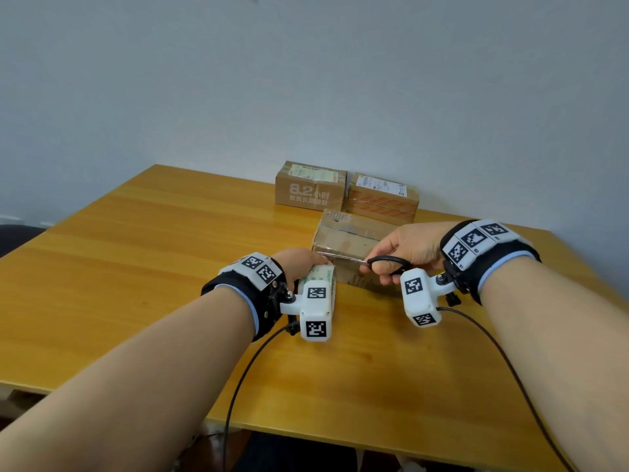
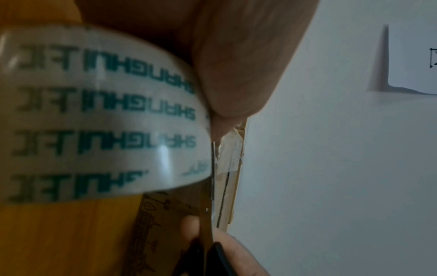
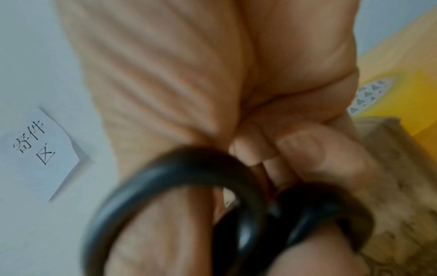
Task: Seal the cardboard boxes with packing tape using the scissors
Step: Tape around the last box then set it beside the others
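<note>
My left hand (image 1: 299, 264) grips a roll of clear packing tape (image 1: 318, 275) with green print, held against the near left corner of a brown cardboard box (image 1: 350, 238). In the left wrist view the tape roll (image 2: 101, 115) fills the left side under my fingers (image 2: 236, 74). My right hand (image 1: 405, 250) holds black-handled scissors (image 1: 384, 264); their blades (image 1: 340, 256) point left to the tape between roll and box. The blades (image 2: 212, 168) appear nearly closed at the tape's edge. The black handle loops (image 3: 179, 205) sit round my thumb and fingers.
Two more cardboard boxes stand at the back of the yellow wooden table (image 1: 153, 250): one with white print (image 1: 311, 187) and one with red-striped tape (image 1: 383, 197). A wall rises behind them. A paper note (image 3: 35, 149) hangs on the wall. Cables trail off the near table edge.
</note>
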